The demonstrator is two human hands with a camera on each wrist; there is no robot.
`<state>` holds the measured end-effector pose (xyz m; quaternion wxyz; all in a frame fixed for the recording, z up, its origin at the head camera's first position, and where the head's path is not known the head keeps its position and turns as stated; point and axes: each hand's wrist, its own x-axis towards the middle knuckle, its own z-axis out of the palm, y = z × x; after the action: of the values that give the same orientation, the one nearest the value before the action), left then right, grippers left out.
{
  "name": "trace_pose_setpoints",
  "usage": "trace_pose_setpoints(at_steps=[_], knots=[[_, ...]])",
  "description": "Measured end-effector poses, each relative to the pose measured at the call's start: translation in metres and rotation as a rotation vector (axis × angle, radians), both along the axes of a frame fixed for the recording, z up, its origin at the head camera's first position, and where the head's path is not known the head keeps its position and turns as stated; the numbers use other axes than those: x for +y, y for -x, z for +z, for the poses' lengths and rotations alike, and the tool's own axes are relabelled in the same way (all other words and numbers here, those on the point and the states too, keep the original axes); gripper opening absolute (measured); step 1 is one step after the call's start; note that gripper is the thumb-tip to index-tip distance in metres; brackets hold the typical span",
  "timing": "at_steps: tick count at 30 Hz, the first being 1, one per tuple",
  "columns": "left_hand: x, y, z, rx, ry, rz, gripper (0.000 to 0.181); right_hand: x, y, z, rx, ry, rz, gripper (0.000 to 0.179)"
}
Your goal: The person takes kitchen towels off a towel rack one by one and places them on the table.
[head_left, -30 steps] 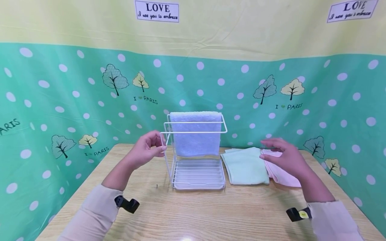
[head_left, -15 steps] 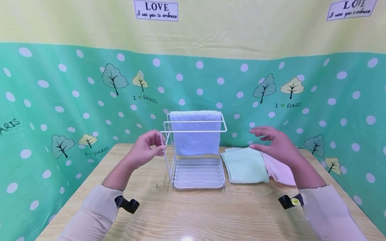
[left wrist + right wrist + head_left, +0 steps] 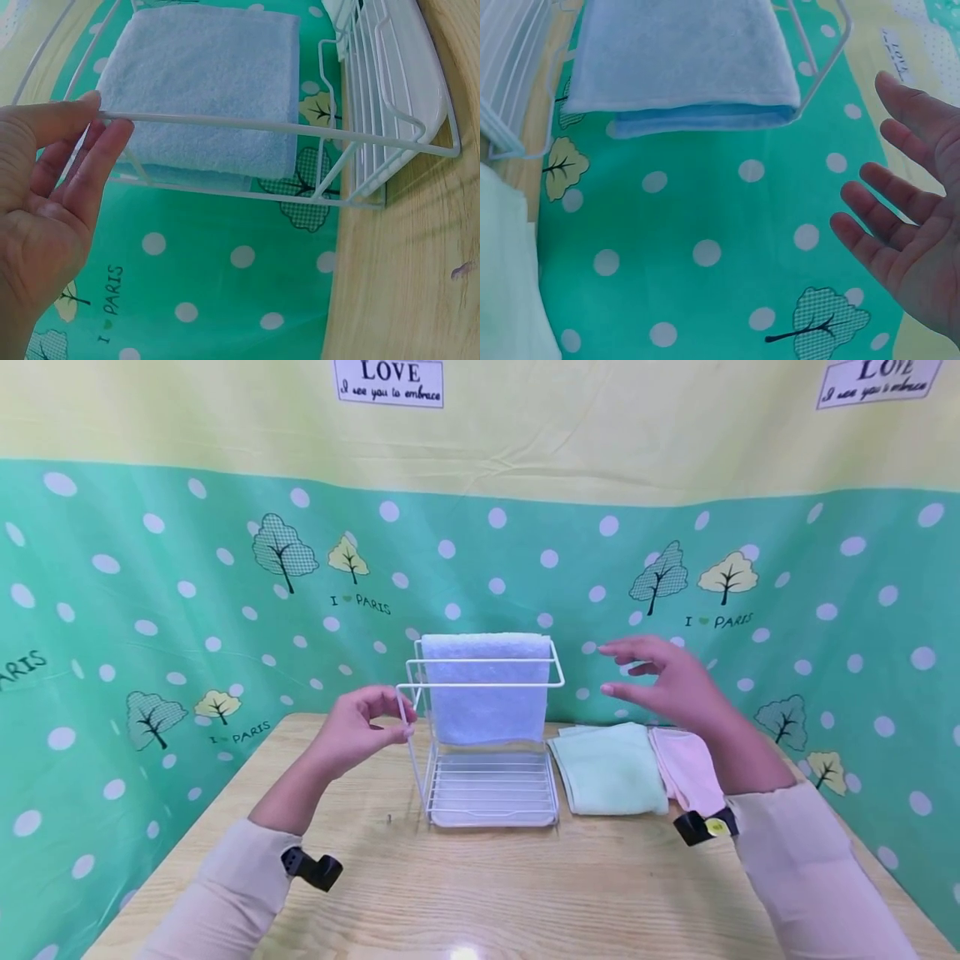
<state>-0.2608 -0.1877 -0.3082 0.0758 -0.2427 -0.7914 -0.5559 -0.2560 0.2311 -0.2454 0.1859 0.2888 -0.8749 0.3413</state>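
A white wire towel rack (image 3: 487,684) stands on the table with a light blue towel (image 3: 487,710) folded over its rear bar. My left hand (image 3: 363,731) pinches the rack's left upright between thumb and fingers, near the top front corner; the left wrist view shows the thumb and fingertips on the wire (image 3: 225,121). To the right of the rack, my right hand (image 3: 663,681) hovers with thumb and fingers spread and nothing between them. Below it lie a folded pale green towel (image 3: 611,770) and a folded pink towel (image 3: 686,764), the pink one partly hidden by the green.
At the rack's foot sits a white tray (image 3: 491,818) under a wire grid. A tiny dark speck (image 3: 388,818) is on the wooden table (image 3: 480,893) left of the rack. A green and yellow printed curtain (image 3: 480,560) closes off the back and sides.
My right hand has risen and moved left from over the pink towel toward the rack's right side. My left hand keeps its grip on the rack; rack and towels stay put.
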Motion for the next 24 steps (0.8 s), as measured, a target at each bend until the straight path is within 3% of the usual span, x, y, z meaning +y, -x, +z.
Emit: trace_pose_setpoints(at_steps=[14, 24], knots=[[-0.001, 0.000, 0.001, 0.042, 0.059, 0.019, 0.026, -0.025, 0.009, 0.042, -0.048, -0.009, 0.037, 0.047], [0.002, 0.001, 0.000, 0.054, 0.139, 0.071, 0.021, -0.036, 0.020, 0.057, -0.110, -0.047, 0.004, 0.049]])
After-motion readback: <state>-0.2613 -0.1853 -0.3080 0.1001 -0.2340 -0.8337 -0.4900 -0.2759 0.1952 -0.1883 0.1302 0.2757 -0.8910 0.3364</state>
